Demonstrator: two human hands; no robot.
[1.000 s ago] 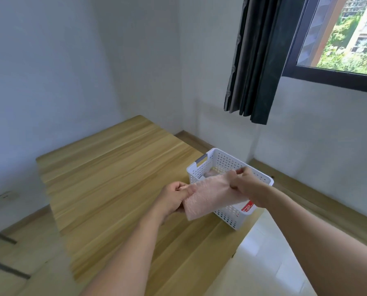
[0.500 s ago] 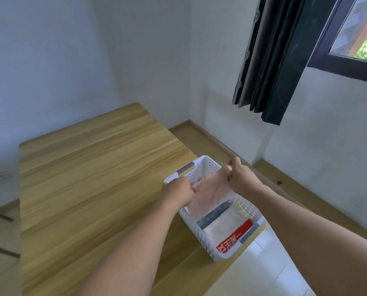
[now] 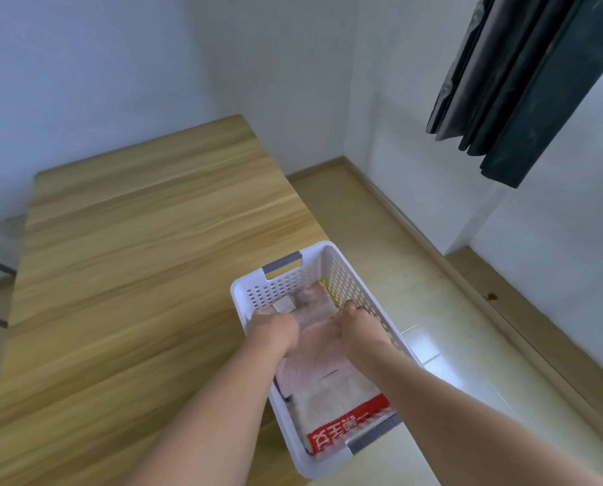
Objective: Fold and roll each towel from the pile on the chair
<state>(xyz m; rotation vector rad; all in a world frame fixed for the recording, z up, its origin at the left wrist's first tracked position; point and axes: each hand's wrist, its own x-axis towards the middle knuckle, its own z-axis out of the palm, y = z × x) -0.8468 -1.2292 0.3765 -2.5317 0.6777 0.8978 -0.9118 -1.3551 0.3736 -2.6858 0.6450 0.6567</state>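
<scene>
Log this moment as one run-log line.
hands: left, right in basket | holding: pink towel | step: placing

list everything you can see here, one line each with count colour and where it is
basket: 1, white perforated plastic with grey handles, on the right edge of the table, part overhanging
pink towel: 1, pale pink, inside the basket under both hands
other towels: count unclear, whitish, in the near half of the basket
red label: 1, red with white characters, at the near end of the basket
table: 1, light wood, left and centre
curtain: 1, dark grey, upper right, hanging by the wall
walls: white, behind the table and at right
floor: pale glossy tiles with a wood-toned border, right of the table
left hand: 1, inside the basket, on the pink towel
right hand: 1, inside the basket, on the pink towel
</scene>
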